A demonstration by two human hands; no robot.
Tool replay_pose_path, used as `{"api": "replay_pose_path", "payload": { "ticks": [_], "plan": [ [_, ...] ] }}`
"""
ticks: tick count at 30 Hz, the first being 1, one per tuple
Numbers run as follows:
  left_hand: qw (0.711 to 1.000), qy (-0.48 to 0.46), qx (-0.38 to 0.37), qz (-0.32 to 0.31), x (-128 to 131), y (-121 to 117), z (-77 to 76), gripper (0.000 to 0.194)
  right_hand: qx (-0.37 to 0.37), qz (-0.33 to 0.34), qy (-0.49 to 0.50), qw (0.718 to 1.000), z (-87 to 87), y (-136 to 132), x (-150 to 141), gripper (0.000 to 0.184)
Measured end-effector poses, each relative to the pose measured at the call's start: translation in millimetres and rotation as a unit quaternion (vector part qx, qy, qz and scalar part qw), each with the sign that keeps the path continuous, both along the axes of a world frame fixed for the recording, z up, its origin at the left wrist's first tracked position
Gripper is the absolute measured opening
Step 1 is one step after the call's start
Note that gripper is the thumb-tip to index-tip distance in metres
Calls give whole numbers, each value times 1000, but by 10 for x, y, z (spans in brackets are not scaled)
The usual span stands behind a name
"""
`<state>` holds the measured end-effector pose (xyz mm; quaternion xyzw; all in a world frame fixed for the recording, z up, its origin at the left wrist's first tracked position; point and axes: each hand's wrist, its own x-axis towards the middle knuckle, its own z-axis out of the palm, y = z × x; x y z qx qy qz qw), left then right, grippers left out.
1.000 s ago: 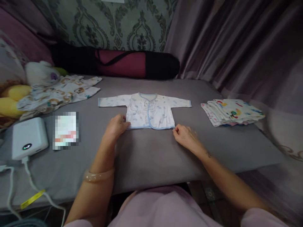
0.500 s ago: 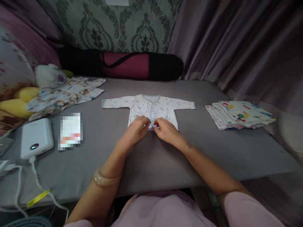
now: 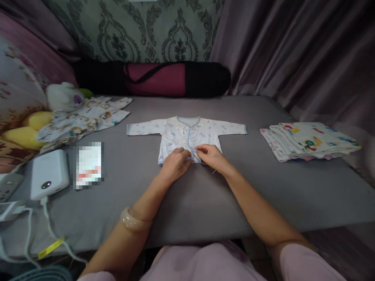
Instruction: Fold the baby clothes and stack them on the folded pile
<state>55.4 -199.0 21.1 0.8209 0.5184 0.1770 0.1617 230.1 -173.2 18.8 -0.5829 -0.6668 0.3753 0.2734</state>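
A small white baby shirt (image 3: 178,134) with blue trim and a faint print lies flat, both sleeves spread out sideways. My left hand (image 3: 176,162) is at the middle of its lower hem, fingers curled and pinching the cloth there. Just up and to the right, my right hand (image 3: 211,156) pinches the blue-edged front flap between thumb and fingertips. A thin pale strand, perhaps a tie, shows below the right hand. Both hands hide part of the hem.
A stack of folded printed cloths (image 3: 310,140) sits at right. On the left are a white power bank (image 3: 49,173) with cables, a blurred packet (image 3: 89,166), printed baby clothes (image 3: 90,117) and plush toys (image 3: 63,96). A black and maroon bag (image 3: 155,80) lies along the back.
My right hand has moved slightly up and right, lifting the front edge. My left hand has shifted a little right and down along the hem. The camera view has shifted slightly.
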Motion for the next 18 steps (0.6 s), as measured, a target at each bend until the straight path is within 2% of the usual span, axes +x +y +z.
{"api": "replay_pose_path", "payload": {
  "ticks": [6,14,16,18],
  "plan": [
    [1000,16,9,11,49,-3,8,22,30,18,2,999,25,-32,-30,29],
    [997,44,41,-41,70,5,42,28,59,20,-15,998,62,-49,-53,31],
    [997,37,36,-52,56,-6,55,25,72,36,-34,996,71,-72,-73,31],
    [999,22,20,-30,39,-24,71,22,86,75,-58,992,82,-114,-94,30]
  ]
}}
